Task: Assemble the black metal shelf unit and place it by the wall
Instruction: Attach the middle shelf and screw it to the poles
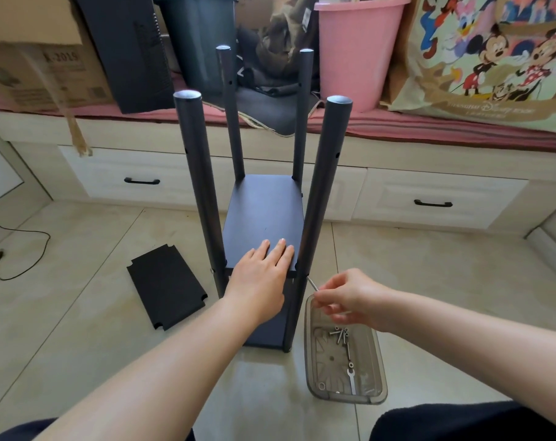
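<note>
The black metal shelf unit stands on the tiled floor in front of me, with several upright poles; the near right pole (326, 192) and near left pole (200, 192) rise highest. A black shelf board (264, 214) sits between the poles, and a lower board shows beneath it. My left hand (260, 275) presses flat on the near edge of that board, fingers straight. My right hand (346, 300) pinches a thin silver hex key (311, 283) whose tip meets the near right pole at board height. A loose black shelf board (167, 286) lies on the floor to the left.
A clear grey plastic tray (370, 354) with screws and a small wrench (351, 380) lies on the floor right of the unit. Behind stands a platform with drawers (143, 183), holding a pink bucket (356, 49), cardboard box and bags. A black cable (22, 246) lies far left.
</note>
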Tool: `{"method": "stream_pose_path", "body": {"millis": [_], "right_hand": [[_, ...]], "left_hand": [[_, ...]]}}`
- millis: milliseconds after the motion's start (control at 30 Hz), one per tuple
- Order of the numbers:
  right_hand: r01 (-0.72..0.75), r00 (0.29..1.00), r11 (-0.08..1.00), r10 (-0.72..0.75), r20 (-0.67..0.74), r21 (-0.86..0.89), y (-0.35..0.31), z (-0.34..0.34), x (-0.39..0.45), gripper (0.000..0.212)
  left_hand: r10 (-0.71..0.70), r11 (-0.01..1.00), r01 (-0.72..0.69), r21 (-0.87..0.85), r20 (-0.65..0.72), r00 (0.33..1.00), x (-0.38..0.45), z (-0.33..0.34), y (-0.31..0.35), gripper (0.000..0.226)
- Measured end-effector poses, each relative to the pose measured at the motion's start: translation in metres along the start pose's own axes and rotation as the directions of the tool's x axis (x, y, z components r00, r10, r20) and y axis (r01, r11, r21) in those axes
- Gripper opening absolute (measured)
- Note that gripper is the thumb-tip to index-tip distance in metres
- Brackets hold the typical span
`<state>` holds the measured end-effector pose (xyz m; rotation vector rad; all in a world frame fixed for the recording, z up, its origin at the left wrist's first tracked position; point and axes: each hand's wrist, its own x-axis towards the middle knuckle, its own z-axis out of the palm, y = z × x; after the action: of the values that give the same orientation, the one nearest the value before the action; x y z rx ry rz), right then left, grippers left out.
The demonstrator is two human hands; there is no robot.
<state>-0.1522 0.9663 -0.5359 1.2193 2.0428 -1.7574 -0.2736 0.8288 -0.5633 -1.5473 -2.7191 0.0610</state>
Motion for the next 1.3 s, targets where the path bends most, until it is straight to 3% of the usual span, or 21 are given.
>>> {"method": "stream_pose_path", "body": {"millis": [900,1000,1067,1133,1167,1233,1300], "right_hand": [[0.192,0.979,0.979,-0.196,-0.059,-0.069,-0.01,0.006,0.014,0.014],[0.211,0.975,0.973,-0.217,-0.053,-0.097,-0.01,0.005,0.017,0.013],[0.22,0.973,0.97,-0.226,-0.053,-0.1,-0.009,0.005,0.018,0.013],[0.228,0.971,0.968,-0.235,-0.051,-0.108,-0.009,0.004,0.019,0.014],[0.234,0.969,0.965,-0.242,-0.052,-0.119,-0.01,0.003,0.019,0.014],[0.252,0.963,0.954,-0.264,-0.058,-0.161,-0.01,0.002,0.019,0.016],[0.264,0.957,0.941,-0.283,-0.067,-0.21,-0.01,0.002,0.019,0.016]], "left_hand": [[-0.095,0.99,0.086,-0.112,-0.079,0.992,-0.007,0.017,0.013,0.079],[-0.148,0.973,0.113,-0.202,-0.167,0.975,-0.011,0.019,0.023,0.07],[-0.249,0.906,0.09,-0.414,-0.349,0.903,-0.02,0.019,0.036,0.053],[-0.419,0.792,0.028,-0.609,-0.511,0.75,-0.031,0.022,0.053,0.028],[-0.525,0.718,0.036,-0.695,-0.507,0.683,-0.035,0.023,0.061,0.017],[-0.729,0.449,0.119,-0.885,-0.286,0.622,-0.038,0.023,0.072,0.013],[-0.794,0.05,0.192,-0.98,0.078,0.603,-0.035,0.025,0.072,0.015]]}}
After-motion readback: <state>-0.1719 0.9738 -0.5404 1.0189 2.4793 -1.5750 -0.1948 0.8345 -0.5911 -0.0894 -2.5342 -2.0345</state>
